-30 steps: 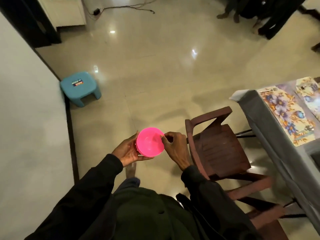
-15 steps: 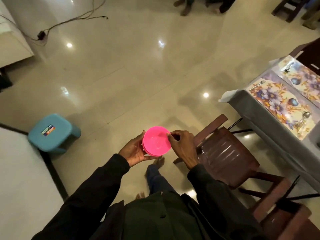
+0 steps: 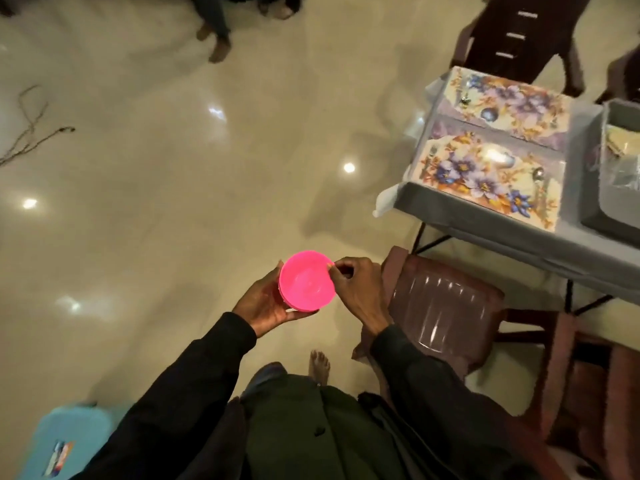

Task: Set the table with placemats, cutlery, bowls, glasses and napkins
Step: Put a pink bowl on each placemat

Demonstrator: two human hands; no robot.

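Note:
A bright pink bowl point(image 3: 306, 280) is held over the floor in front of me, and it looks like a small stack. My left hand point(image 3: 266, 304) cups it from below and the left side. My right hand point(image 3: 353, 289) pinches its right rim. To the right stands the table point(image 3: 519, 244) with a grey cloth. Two flowered placemats lie on it, the near one point(image 3: 488, 178) with a spoon point(image 3: 538, 174) on its right part, the far one point(image 3: 509, 107) with cutlery too small to make out.
A brown plastic chair point(image 3: 446, 306) stands between me and the table, another dark chair point(image 3: 519, 32) at the far end. A grey tray point(image 3: 595, 188) with items sits on the table's right. A blue stool point(image 3: 65, 441) is at lower left. Someone's feet point(image 3: 218, 46) show at the top.
The view has swung right and toward the table, which now shows more fully. Both hands keep the same hold on the pink bowl. The blue stool has slid to the lower left corner.

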